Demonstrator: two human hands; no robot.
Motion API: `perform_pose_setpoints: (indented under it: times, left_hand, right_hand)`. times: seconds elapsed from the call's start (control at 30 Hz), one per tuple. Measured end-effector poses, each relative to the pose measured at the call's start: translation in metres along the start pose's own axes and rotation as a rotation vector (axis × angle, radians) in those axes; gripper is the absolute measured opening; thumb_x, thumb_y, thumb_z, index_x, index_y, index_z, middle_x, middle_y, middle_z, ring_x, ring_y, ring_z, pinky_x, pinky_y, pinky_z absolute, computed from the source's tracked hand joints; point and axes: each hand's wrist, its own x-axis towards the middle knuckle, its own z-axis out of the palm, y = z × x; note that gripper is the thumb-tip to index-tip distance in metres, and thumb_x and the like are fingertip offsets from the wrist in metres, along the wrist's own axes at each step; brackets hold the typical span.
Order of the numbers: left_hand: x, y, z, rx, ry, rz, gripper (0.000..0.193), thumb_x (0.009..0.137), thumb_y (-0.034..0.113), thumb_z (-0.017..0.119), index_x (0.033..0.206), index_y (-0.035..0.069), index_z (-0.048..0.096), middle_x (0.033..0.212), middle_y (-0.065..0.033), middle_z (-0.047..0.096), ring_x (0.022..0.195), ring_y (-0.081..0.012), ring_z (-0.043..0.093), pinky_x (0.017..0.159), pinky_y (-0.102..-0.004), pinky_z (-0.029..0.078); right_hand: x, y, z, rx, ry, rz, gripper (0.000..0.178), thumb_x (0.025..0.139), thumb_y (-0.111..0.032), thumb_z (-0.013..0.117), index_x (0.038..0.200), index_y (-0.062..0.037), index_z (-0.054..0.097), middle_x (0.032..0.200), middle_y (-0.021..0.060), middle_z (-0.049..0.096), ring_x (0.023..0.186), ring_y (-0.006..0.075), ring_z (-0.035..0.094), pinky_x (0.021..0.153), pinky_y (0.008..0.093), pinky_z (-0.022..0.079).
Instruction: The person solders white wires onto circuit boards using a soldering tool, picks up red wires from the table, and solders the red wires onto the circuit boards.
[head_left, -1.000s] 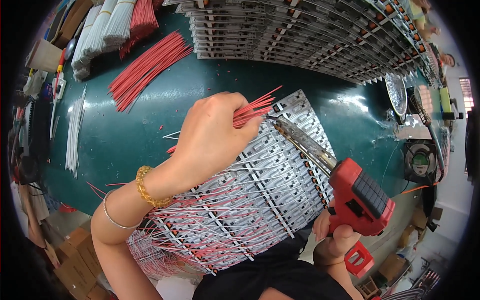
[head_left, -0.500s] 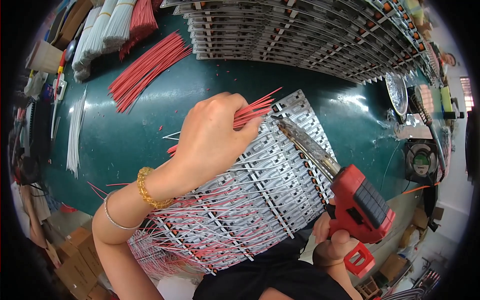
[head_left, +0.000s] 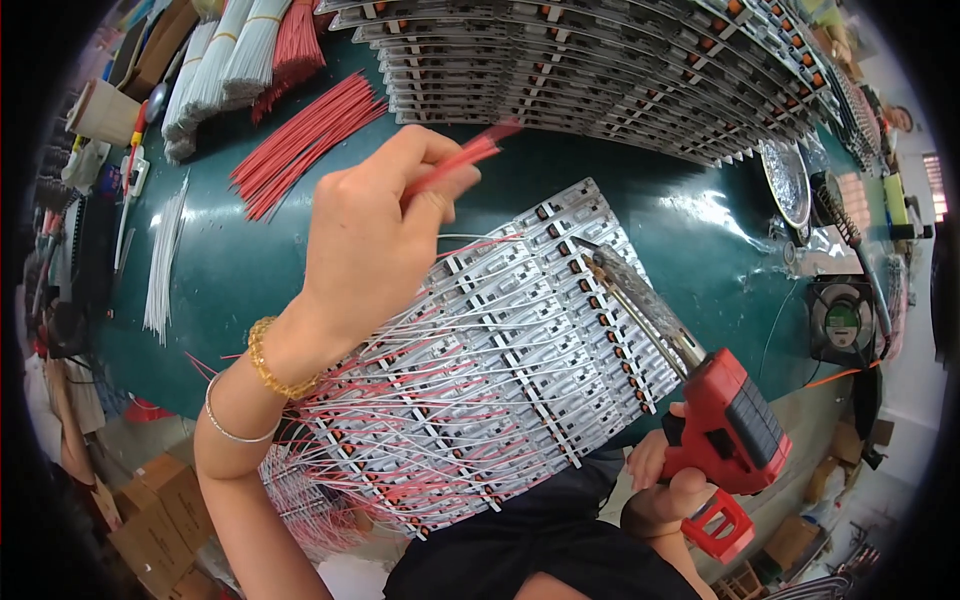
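My left hand (head_left: 370, 225), with a beaded bracelet at its wrist, is closed around a thin bunch of red wires (head_left: 468, 160), whose ends are blurred. It is raised past the upper left part of a grey panel of small parts (head_left: 590, 340). Red and white wires stretch from the panel's rows toward the lower left, partly behind my forearm. In my right hand (head_left: 660, 475) is a red soldering gun (head_left: 725, 425). Its long, stained tip assembly reaches up and left over the panel's right side, near a row with orange spots; contact cannot be made out.
Stacked panels (head_left: 600, 75) stand along the back of the green table (head_left: 690, 260). A pile of red wires (head_left: 305, 145), loose white wires (head_left: 165, 260) and tied white bundles (head_left: 235, 55) lie left. A shiny round dish (head_left: 785, 185) and a small black fan (head_left: 842, 318) are right.
My left hand has moved up and left, off the panel's upper corner, still holding red wires. The soldering gun has shifted slightly down and right. More of the panel's upper rows now shows.
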Motion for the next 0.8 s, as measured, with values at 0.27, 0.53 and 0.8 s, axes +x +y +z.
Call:
perform_pose_setpoints:
  times: [0.27,0.53,0.8]
  left_hand:
    - [-0.024,0.010,0.022,0.053,-0.206,0.014,0.017,0.079,0.014,0.065,0.078,-0.001,0.058,0.074,-0.0145,0.054,0.064,-0.0313,0.056,0.057,-0.0382,0.044]
    - [-0.023,0.001,0.030,0.147,-0.213,0.090,0.017,0.078,0.014,0.065,0.075,-0.001,0.059,0.073,-0.0129,0.054,0.061,-0.0326,0.055,0.055,-0.0405,0.043]
    - [-0.027,-0.003,0.035,0.169,-0.156,0.113,0.017,0.078,0.012,0.064,0.073,-0.001,0.055,0.072,-0.0129,0.053,0.060,-0.0329,0.055,0.052,-0.0403,0.043]
  right_hand:
    - [-0.007,-0.001,-0.004,0.071,0.039,0.049,0.087,0.072,-0.060,0.064,0.116,0.0108,0.039,0.042,-0.0018,0.040,0.033,0.0103,0.041,0.038,0.0226,0.036]
    - [-0.008,0.002,-0.006,0.035,0.010,0.146,0.091,0.067,-0.062,0.066,0.115,0.0118,0.042,0.042,-0.0014,0.041,0.035,0.0097,0.041,0.038,0.0226,0.033]
    - [-0.002,0.002,0.002,-0.010,0.003,0.137,0.085,0.070,-0.059,0.066,0.110,0.0121,0.043,0.042,0.0005,0.041,0.034,0.0110,0.041,0.037,0.0228,0.033]
